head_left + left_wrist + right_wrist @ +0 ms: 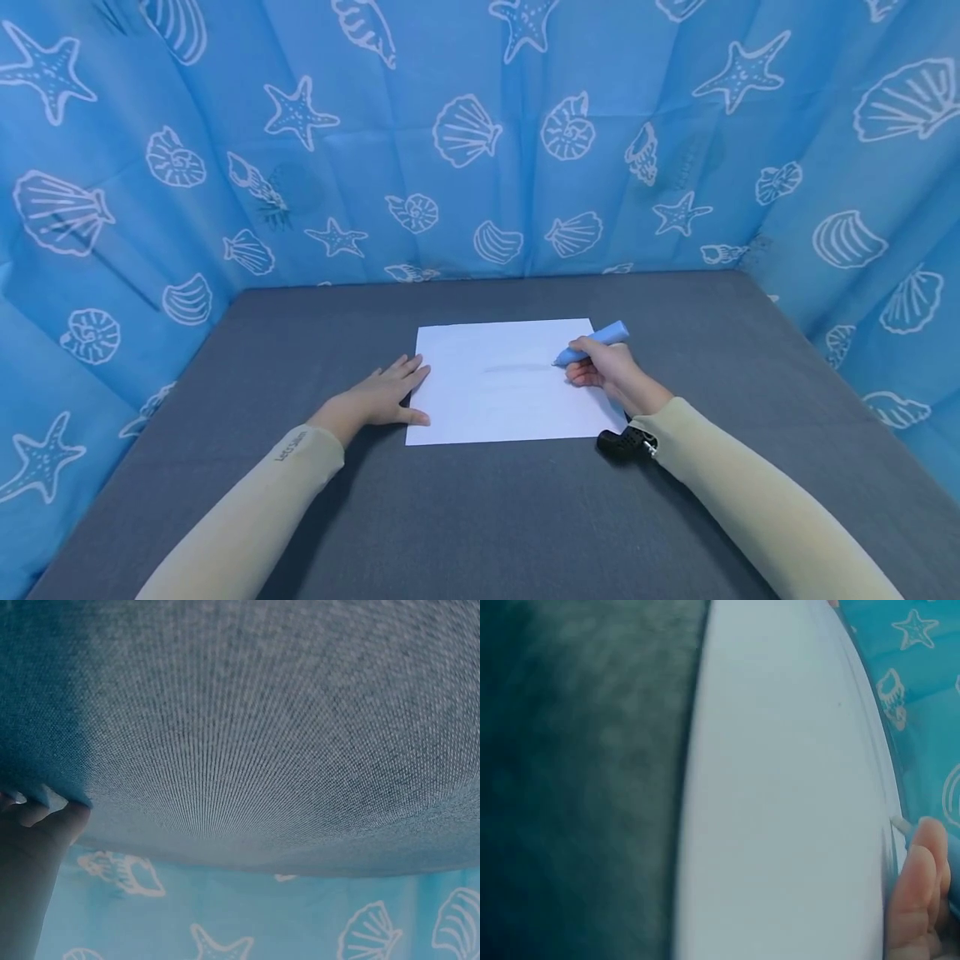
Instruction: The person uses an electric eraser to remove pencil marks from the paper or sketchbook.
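Blue marker: we see it (pixel 611 332) in the right hand (pixel 613 372), over the right part of the paper (pixel 487 408), slanted, its tip pointing left and down and its back end reaching past the paper's right edge.
Marker tip: at the sheet's surface; whether it touches, we cannot tell.
Right-hand grip: thumb and fingers pinch the marker near its tip end.
Left-hand grip: released; the left hand (pixel 384 395) lies with fingers and thumb spread, their ends over the paper's left edge.
Paper: a white sheet, flat between the two hands; we make out a faint grey streak (pixel 517 367) left of the tip, mark or shadow we cannot say.
Table: dark grey cloth (pixel 450 517) under the sheet.
Sleeves: pale on both arms, with small dark lettering on the left sleeve (pixel 288 467).
Right wrist: a black device (pixel 622 444) shows by the cuff.
Backdrop: blue curtain (pixel 420 83) with white shells and starfish.
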Motion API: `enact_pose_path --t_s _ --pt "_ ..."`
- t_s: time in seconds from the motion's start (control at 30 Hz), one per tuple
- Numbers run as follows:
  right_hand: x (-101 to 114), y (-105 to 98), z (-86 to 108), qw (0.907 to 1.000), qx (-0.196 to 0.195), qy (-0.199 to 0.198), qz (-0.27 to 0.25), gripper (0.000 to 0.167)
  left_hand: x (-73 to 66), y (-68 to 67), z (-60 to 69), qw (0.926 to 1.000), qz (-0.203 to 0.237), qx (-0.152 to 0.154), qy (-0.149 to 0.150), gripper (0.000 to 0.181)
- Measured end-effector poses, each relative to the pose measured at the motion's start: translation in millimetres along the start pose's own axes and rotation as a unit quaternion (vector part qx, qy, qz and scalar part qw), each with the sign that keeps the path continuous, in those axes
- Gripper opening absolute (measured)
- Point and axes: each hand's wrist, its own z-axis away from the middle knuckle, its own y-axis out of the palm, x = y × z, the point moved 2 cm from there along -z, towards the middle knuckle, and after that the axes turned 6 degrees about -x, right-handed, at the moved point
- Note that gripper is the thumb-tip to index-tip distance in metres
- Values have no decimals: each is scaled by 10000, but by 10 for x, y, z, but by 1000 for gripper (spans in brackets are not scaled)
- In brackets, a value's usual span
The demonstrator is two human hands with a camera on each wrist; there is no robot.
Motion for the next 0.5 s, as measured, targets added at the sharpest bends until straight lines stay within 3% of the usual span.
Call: enact_pose_path --t_s 0.5 --pt "16 15 -9 10000 52 -36 38 24 22 3 -5 10000 3 -52 36 96"
